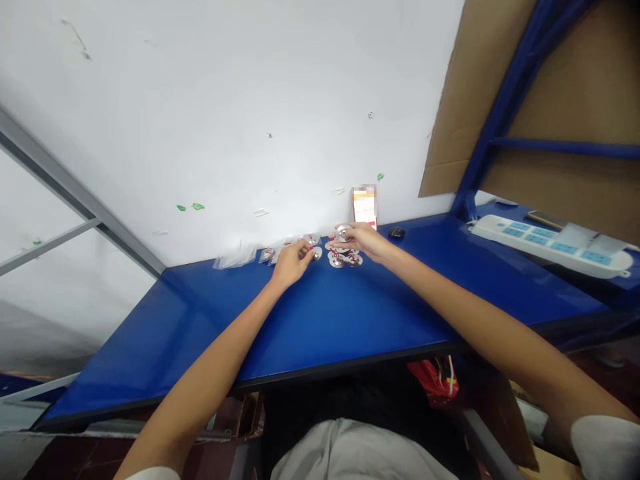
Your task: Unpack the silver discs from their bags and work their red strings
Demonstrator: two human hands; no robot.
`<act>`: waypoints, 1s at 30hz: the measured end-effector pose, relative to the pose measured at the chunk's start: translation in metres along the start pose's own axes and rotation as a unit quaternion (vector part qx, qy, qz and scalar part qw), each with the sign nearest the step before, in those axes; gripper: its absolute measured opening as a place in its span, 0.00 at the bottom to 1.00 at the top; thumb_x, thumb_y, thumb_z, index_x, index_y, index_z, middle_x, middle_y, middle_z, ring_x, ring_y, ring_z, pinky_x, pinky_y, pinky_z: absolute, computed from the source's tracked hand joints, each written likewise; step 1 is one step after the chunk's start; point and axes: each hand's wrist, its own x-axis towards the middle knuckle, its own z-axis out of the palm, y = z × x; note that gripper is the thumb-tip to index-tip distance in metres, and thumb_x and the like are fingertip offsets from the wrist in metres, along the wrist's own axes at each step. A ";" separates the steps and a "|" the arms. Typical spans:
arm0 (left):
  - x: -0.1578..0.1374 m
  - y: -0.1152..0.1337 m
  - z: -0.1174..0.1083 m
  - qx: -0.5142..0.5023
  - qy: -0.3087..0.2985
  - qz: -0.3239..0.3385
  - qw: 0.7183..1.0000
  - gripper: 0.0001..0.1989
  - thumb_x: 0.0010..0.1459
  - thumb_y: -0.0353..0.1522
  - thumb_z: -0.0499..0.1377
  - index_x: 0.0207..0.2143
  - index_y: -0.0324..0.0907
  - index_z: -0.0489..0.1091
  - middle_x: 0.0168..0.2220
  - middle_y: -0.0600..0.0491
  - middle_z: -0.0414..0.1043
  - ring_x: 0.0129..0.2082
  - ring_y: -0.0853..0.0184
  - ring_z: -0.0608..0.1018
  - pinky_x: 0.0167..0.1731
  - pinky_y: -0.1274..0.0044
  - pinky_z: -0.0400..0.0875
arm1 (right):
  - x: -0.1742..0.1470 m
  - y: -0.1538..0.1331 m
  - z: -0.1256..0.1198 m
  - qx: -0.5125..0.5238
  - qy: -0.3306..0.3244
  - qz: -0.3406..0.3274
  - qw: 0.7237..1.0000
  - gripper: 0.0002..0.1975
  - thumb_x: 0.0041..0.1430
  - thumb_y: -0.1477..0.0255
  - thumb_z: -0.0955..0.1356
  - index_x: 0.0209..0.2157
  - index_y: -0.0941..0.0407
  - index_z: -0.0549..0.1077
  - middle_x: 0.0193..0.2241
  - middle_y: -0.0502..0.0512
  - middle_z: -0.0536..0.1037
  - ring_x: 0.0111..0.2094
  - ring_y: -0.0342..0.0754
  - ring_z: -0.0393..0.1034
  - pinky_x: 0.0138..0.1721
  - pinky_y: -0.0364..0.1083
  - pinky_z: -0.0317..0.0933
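My left hand (292,263) is closed in a pinch at the edge of a small shiny metal disc (317,253) with a bit of red on it. In my right hand (364,240), the fingers are wrapped round another round silvery metal disc (343,233), raised a little over the table. Below the right hand lies a cluster of similar metal discs (337,261) with red strips or cords among them; the hand hides part of it. Behind my left hand sit more discs in clear plastic bags (267,255), along the wall.
The blue table (320,327) meets a white wall. A phone (365,207) leans there behind my right hand, with a small black object (397,233) beside it. Crumpled clear bags (235,256) lie to the left. A white power strip (550,245) is at the right, near a blue metal frame (493,127).
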 end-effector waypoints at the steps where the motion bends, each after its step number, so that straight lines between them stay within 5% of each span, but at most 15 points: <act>1: 0.001 -0.001 0.004 0.008 -0.012 0.004 1.000 0.08 0.67 0.38 0.60 0.37 0.45 0.75 0.33 0.51 0.81 0.32 0.61 0.78 0.37 0.71 0.69 | 0.002 0.000 -0.002 -0.008 -0.003 -0.005 1.000 0.11 0.61 0.87 0.69 0.43 0.61 0.76 0.42 0.65 0.86 0.37 0.50 0.85 0.50 0.52 0.81; 4: 0.006 -0.001 0.016 0.032 -0.029 0.015 0.999 0.07 0.67 0.35 0.59 0.37 0.45 0.75 0.34 0.50 0.81 0.33 0.60 0.79 0.38 0.70 0.69 | 0.006 -0.001 -0.008 -0.092 0.003 -0.046 0.995 0.14 0.64 0.86 0.67 0.47 0.59 0.75 0.42 0.62 0.86 0.38 0.50 0.84 0.49 0.53 0.80; 6: 0.008 0.000 0.021 0.043 -0.039 0.023 0.998 0.06 0.67 0.35 0.59 0.40 0.44 0.76 0.35 0.49 0.81 0.34 0.60 0.79 0.39 0.70 0.70 | 0.008 -0.003 -0.015 -0.224 0.023 -0.112 0.968 0.16 0.66 0.84 0.66 0.52 0.57 0.74 0.44 0.61 0.85 0.41 0.52 0.83 0.49 0.54 0.78; 11: 0.003 0.005 0.024 0.083 -0.041 0.053 0.994 0.11 0.67 0.34 0.60 0.50 0.43 0.75 0.43 0.48 0.81 0.38 0.60 0.80 0.45 0.68 0.73 | 0.006 -0.012 -0.037 -0.576 0.012 -0.227 0.786 0.14 0.68 0.80 0.66 0.50 0.54 0.79 0.46 0.59 0.86 0.49 0.57 0.81 0.52 0.51 0.71; 14: -0.001 0.010 0.020 0.086 -0.024 0.063 0.994 0.11 0.67 0.32 0.59 0.51 0.42 0.74 0.45 0.49 0.81 0.39 0.61 0.80 0.47 0.68 0.73 | 0.005 -0.009 -0.039 -0.619 0.009 -0.224 0.753 0.15 0.69 0.78 0.66 0.52 0.54 0.80 0.47 0.58 0.86 0.48 0.56 0.81 0.49 0.48 0.70; 21: 0.000 0.024 0.013 -0.025 0.014 0.029 0.999 0.12 0.70 0.37 0.60 0.52 0.43 0.75 0.45 0.49 0.82 0.38 0.64 0.81 0.37 0.74 0.74 | 0.000 0.003 -0.022 -0.494 -0.035 -0.260 0.829 0.09 0.69 0.72 0.70 0.46 0.53 0.81 0.42 0.54 0.88 0.44 0.51 0.84 0.46 0.46 0.72; 25: -0.002 0.023 0.017 -0.111 0.007 0.007 0.994 0.17 0.68 0.42 0.64 0.54 0.42 0.75 0.42 0.49 0.81 0.37 0.63 0.82 0.32 0.76 0.75 | -0.008 0.004 -0.004 -0.446 -0.038 -0.276 0.851 0.08 0.67 0.69 0.71 0.44 0.54 0.82 0.36 0.53 0.87 0.38 0.50 0.82 0.42 0.46 0.72; 30: -0.001 0.021 0.015 -0.233 -0.004 -0.016 0.972 0.18 0.68 0.46 0.63 0.42 0.39 0.75 0.33 0.49 0.77 0.33 0.63 0.81 0.25 0.77 0.74 | -0.013 0.000 0.007 -0.304 -0.095 -0.174 0.932 0.14 0.64 0.62 0.73 0.43 0.57 0.82 0.34 0.57 0.86 0.35 0.52 0.82 0.39 0.48 0.74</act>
